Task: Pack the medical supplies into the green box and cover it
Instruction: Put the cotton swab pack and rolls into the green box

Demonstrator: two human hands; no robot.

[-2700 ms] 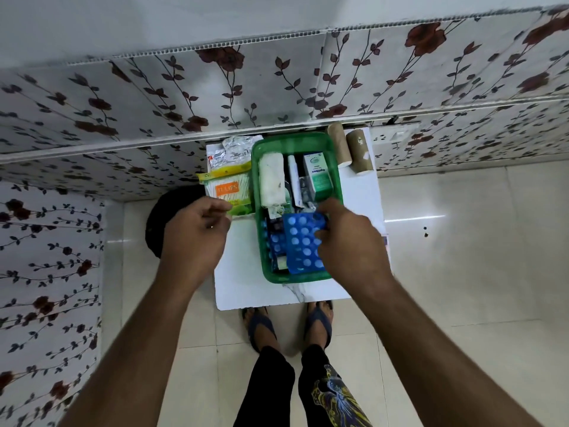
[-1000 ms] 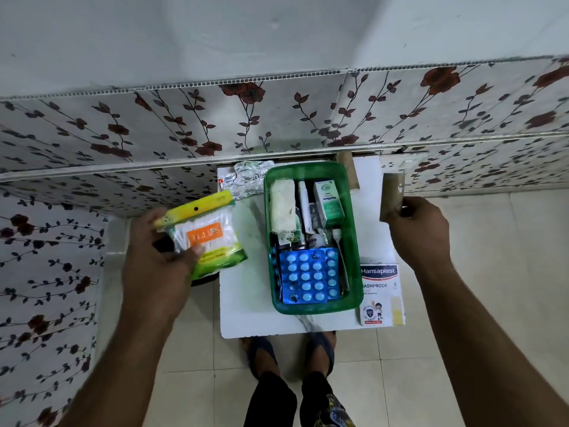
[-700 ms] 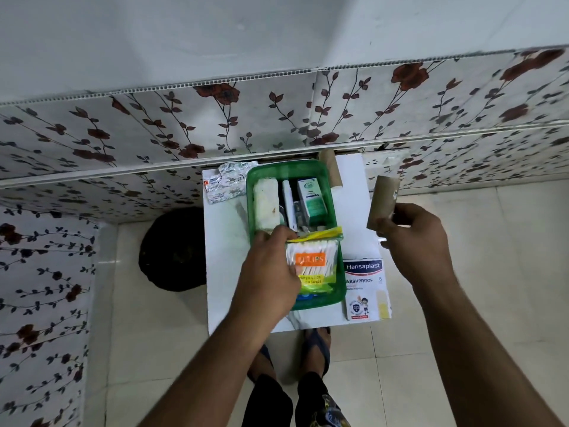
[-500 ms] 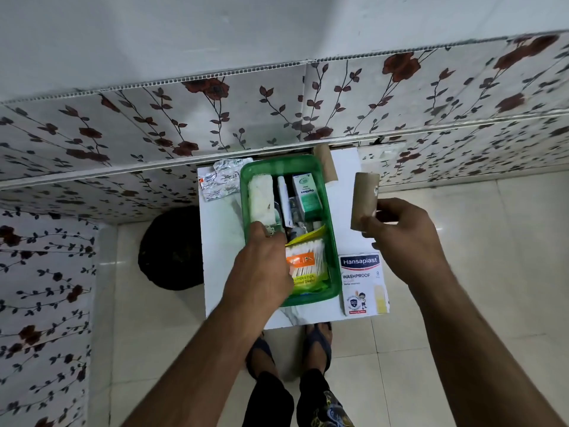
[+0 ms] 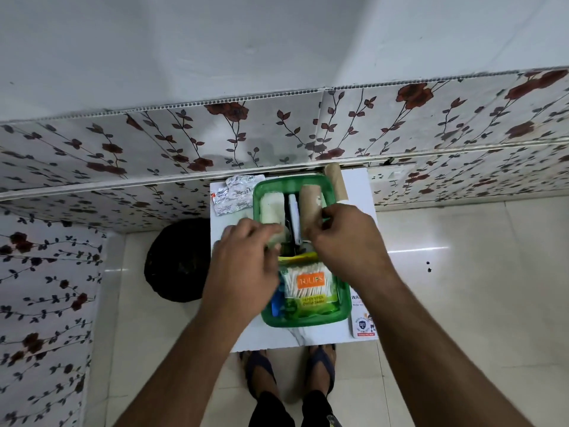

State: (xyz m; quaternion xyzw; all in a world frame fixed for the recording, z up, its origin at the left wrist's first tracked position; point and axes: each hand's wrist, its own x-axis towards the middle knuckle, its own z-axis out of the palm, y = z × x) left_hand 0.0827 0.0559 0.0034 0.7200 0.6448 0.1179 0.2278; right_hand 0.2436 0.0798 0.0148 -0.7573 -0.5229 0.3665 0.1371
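The green box (image 5: 346, 306) stands on a small white table (image 5: 358, 192). Inside lie a pack of cotton swabs (image 5: 308, 288) at the near end, a white gauze roll (image 5: 271, 206) at far left and a white tube (image 5: 294, 215). My right hand (image 5: 348, 241) grips a brown bandage roll (image 5: 310, 206) and holds it down inside the box's far right part. My left hand (image 5: 246, 263) rests over the box's left side, fingers curled near the gauze roll; what it touches is hidden.
A second brown bandage roll (image 5: 336, 180) lies behind the box by the wall. Silver foil strips (image 5: 235, 195) sit at the table's far left corner. A plaster carton (image 5: 363, 322) lies right of the box. A black bag (image 5: 178, 260) sits on the floor at left.
My right hand carried the brown bandage roll from the table's right side into the box. My left hand set the swab pack in the box's near end and shifted toward the gauze roll.
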